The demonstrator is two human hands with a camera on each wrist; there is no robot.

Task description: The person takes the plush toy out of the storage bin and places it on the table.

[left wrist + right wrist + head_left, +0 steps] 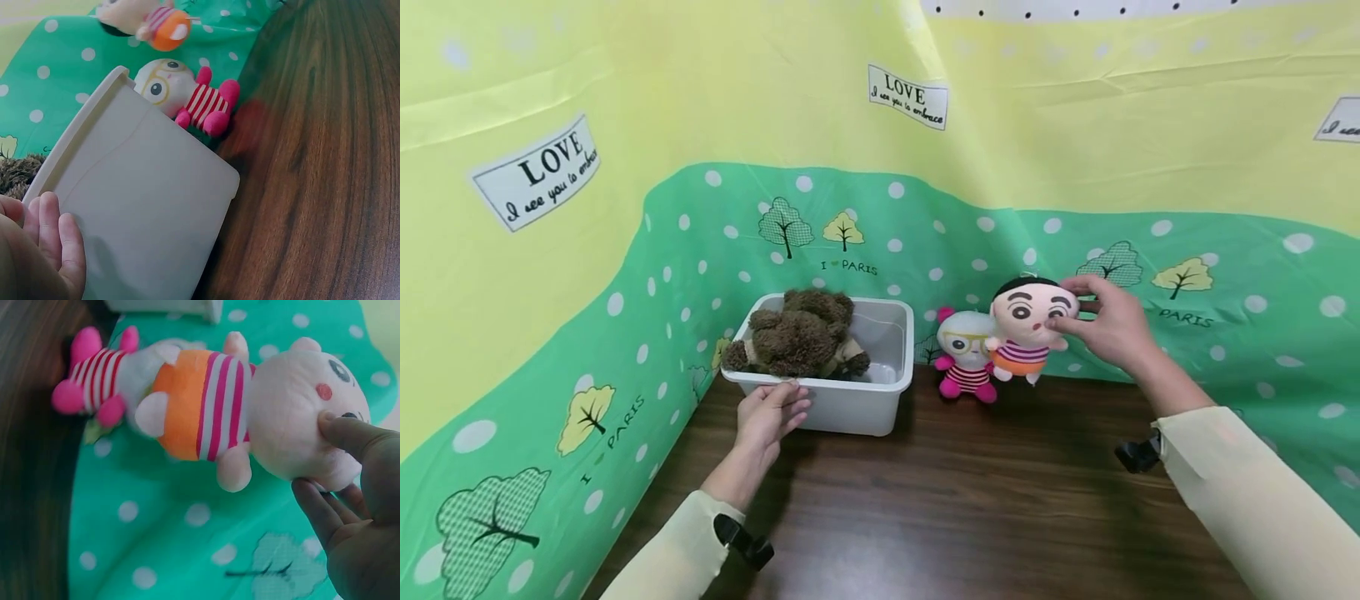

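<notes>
at 7 o'clock from the middle of the head view, a pale grey bin point(850, 410) stands on a dark wood table point(970, 500), with a curly brown plush point(797, 343) heaped in its left side; whether that is one toy or two, i cannot tell. a paw-like part lies over the bin's 9 o'clock edge. the person's left hand point(766, 421), between 7 and 8 o'clock, pinches the near rim, thumb above, fingers along the outer wall. a hard push down there could tip the bin, and a jerk could roll the overhanging plush out.

at 4 o'clock, a doll with yellow glasses point(967, 357) and pink feet sits upright just right of the bin, close against the green polka-dot cloth point(1120, 329). it seems easy to topple if bumped.

just past 3 o'clock is the black-haired doll point(1028, 329) in orange shorts, partly overlapping its neighbour; whether they touch is unclear. the left wrist view shows its feet off the table.

at 3 o'clock, the right hand point(1108, 323) is clamped on that doll's head, thumb on the face, fingers behind. the grip takes only one side of a round, smooth head, so the body could swing into its neighbour, or the head could twist free.
</notes>
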